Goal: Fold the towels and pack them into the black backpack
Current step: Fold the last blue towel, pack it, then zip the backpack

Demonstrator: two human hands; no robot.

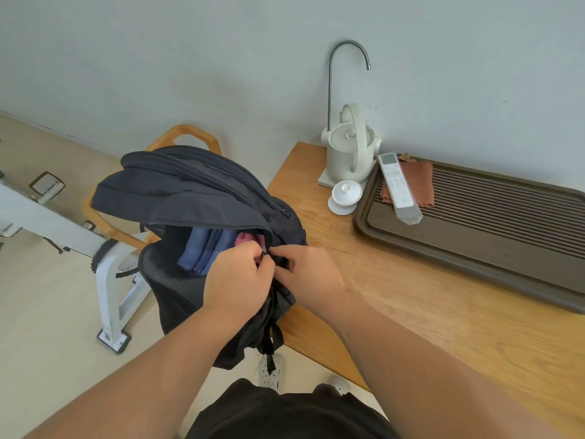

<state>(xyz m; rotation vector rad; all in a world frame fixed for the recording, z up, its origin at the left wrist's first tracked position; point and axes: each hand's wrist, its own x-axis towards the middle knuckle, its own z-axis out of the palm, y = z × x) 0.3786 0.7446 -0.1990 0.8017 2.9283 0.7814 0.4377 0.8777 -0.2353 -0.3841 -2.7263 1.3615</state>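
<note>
The black backpack [193,191] stands upright at the left corner of the wooden table [395,280], its main compartment gaping. Inside it I see a folded blue towel [202,248] and, to its right, a dark pink towel [248,239]. My left hand [237,280] and my right hand [311,274] meet at the right end of the opening. Both pinch the backpack's edge there, near the zipper; the exact piece held is hidden by the fingers.
A white kettle [351,150] under a curved tap [348,58], a small lidded cup [346,194] and a dark slatted tray [493,236] with a remote [397,182] and brown cloth [418,182] sit on the table. A wooden chair [183,134] stands behind the backpack, a white frame [107,280] left.
</note>
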